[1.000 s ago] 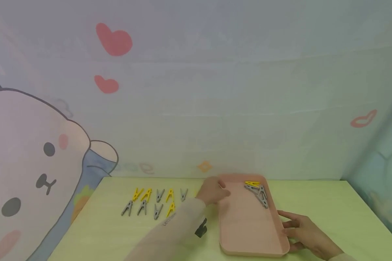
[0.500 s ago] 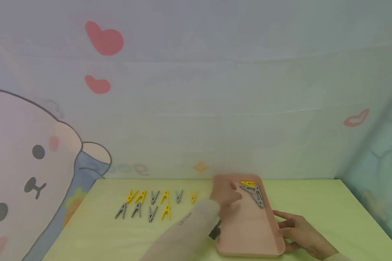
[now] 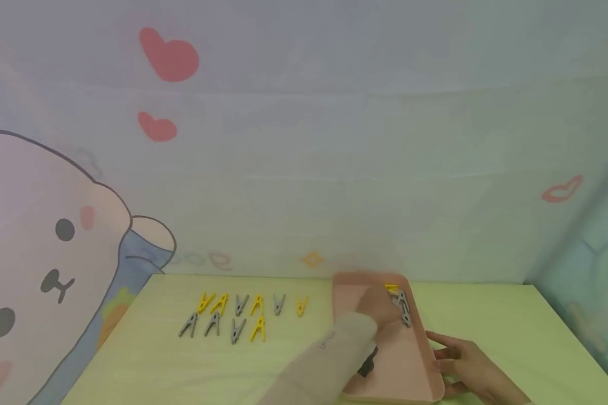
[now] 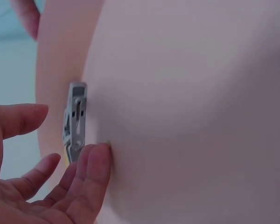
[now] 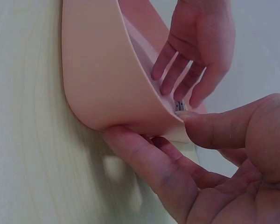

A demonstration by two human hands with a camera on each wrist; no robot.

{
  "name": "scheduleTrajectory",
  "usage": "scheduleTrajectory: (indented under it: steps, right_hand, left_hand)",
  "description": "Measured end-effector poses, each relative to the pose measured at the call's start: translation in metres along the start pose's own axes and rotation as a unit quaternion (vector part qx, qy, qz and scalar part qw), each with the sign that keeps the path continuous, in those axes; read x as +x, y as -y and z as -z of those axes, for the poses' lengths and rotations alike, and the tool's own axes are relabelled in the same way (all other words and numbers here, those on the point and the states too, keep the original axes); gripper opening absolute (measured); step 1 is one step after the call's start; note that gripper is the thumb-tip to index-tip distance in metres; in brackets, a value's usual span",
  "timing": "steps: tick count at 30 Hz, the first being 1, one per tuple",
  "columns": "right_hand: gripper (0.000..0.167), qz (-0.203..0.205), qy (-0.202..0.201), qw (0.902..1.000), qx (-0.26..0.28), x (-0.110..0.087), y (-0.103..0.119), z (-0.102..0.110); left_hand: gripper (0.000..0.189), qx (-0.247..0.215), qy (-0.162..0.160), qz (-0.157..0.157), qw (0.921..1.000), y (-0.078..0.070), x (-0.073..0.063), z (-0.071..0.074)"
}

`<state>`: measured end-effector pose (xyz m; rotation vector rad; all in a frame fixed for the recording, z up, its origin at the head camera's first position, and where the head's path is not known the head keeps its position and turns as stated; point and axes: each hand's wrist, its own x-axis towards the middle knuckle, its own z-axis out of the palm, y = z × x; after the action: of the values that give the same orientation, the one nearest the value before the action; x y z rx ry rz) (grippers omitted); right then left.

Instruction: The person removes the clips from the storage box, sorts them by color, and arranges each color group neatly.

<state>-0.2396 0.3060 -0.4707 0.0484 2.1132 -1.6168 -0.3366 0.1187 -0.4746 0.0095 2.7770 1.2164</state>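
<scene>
A pink tray [image 3: 405,365] lies on the table in the head view. My left hand [image 3: 379,306] is inside it, fingers spread and bent loosely, near grey clothespins [image 3: 406,319] and a yellow clothespin [image 3: 391,288] along its right wall. In the left wrist view, the fingertips touch or hover just over the tray floor beside a grey clothespin [image 4: 78,112]; nothing sits between thumb and fingers. My right hand [image 3: 468,363] holds the tray's right side. In the right wrist view, its thumb [image 5: 210,130] rests at the rim and its fingers lie against the outside near the base.
Left of the tray, yellow clothespins [image 3: 258,328] and grey clothespins [image 3: 237,331] lie spaced out in two rows on the pale green table [image 3: 192,365]. A printed cloth backdrop [image 3: 304,140] stands behind the table's far edge.
My left hand has moved right, from the tray's left rim to the clothespins inside. Those clothespins now sit closer along the right wall. My right hand has stayed at the tray's side.
</scene>
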Motion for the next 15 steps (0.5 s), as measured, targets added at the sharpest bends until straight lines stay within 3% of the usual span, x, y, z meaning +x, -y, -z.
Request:
scheduleTrajectory:
  steps: [6,11,15]
  right_hand:
    - [0.069,0.009,0.028,0.9995,0.015,0.004,-0.006,0.008]
    - [0.069,0.028,0.041,0.9987,0.009,0.008,-0.009,0.006]
    - [0.069,0.032,0.037,0.9988,0.005,0.013,-0.009,0.004]
  left_hand:
    - [0.034,0.066,-0.032,0.019,0.9971,-0.011,0.004,-0.019]
    - [0.031,0.144,-0.035,0.015,0.9889,-0.012,0.004,-0.029]
    - [0.029,0.170,-0.041,0.013,0.9844,-0.012,0.003,-0.032]
